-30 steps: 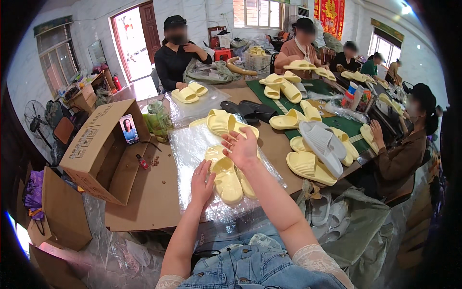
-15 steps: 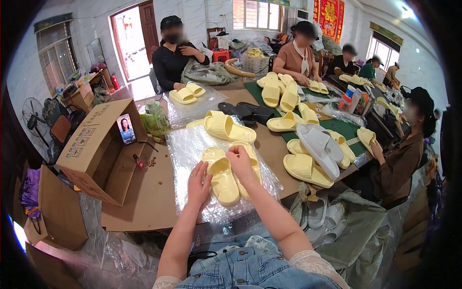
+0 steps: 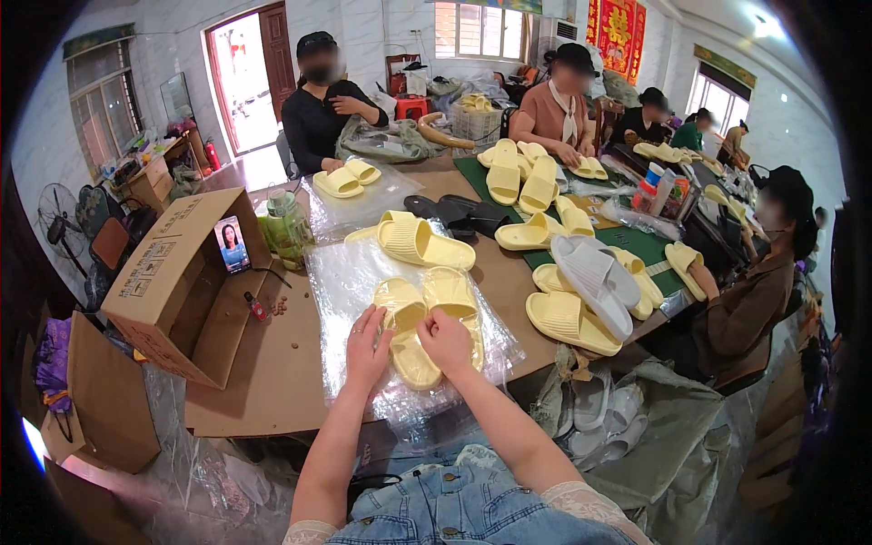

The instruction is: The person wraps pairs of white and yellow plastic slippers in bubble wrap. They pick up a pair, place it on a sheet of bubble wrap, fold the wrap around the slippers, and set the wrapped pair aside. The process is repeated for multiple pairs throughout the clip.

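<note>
A pair of pale yellow slide slippers (image 3: pixel 451 292) lies in front of me, toes away, under glossy clear plastic. My left hand (image 3: pixel 367 349) rests on the left slipper's outer side, its fingers stretched out. Between the two slippers, my right hand (image 3: pixel 445 345) is closed with its fingers curled down; what they grip is hidden. A stack of clear plastic bags (image 3: pixel 341 289) lies beneath the pair. Just beyond, another yellow slipper (image 3: pixel 425 239) lies crosswise on the plastic, partly covering one more.
A cardboard box (image 3: pixel 168 289) on its side holds a phone (image 3: pixel 232 243), left. Behind it stands a green-tinted jug (image 3: pixel 286 229). Black slippers (image 3: pixel 459 214) and piled yellow and grey slippers (image 3: pixel 595 283) lie to the right. Several co-workers sit around, one (image 3: pixel 329 123) across the table.
My right hand has come down toward me, from the right slipper's strap to the gap between the slippers. My left hand stays nearly in place. The whole view has shifted slightly.
</note>
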### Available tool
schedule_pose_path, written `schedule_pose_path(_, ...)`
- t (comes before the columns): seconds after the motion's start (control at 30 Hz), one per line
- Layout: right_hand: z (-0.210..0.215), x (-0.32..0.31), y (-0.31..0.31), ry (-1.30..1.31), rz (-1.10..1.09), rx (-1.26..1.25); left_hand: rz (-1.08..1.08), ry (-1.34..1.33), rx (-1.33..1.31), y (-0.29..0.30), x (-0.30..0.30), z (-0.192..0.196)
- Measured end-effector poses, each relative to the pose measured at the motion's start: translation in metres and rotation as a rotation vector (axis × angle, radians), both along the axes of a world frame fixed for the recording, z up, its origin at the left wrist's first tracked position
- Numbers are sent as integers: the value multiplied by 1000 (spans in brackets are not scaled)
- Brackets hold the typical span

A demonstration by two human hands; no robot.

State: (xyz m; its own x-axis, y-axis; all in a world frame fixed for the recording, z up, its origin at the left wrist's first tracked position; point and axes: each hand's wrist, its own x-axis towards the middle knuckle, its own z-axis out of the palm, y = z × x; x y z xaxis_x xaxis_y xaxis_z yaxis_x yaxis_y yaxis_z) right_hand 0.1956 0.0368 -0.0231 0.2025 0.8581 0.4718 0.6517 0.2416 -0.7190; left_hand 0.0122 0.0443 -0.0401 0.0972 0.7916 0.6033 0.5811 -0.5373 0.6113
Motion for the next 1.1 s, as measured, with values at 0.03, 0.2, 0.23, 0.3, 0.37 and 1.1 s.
schedule_pose_path(0.03, 0, 1, 0, 4, 11, -28, 1, 1, 1, 0, 0, -2)
schedule_pose_path(0.2, 3, 3, 0, 8, 26, -74, 6, 10, 13, 1, 1, -1)
schedule_pose_path(0.23, 2, 2, 0, 8, 19, -50, 5, 6, 7, 1, 1, -1)
schedule_pose_path(0.3, 0, 2, 1, 7, 5, -3, 3, -3, -6, -1, 2, 2)
schedule_pose_path(0.37, 0, 2, -1, 22, 9, -19, 2, -8, -1, -2, 2, 3)
schedule_pose_path(1.1, -10, -8, 7, -491, -169, -99, 171, 81, 131, 4, -3, -4)
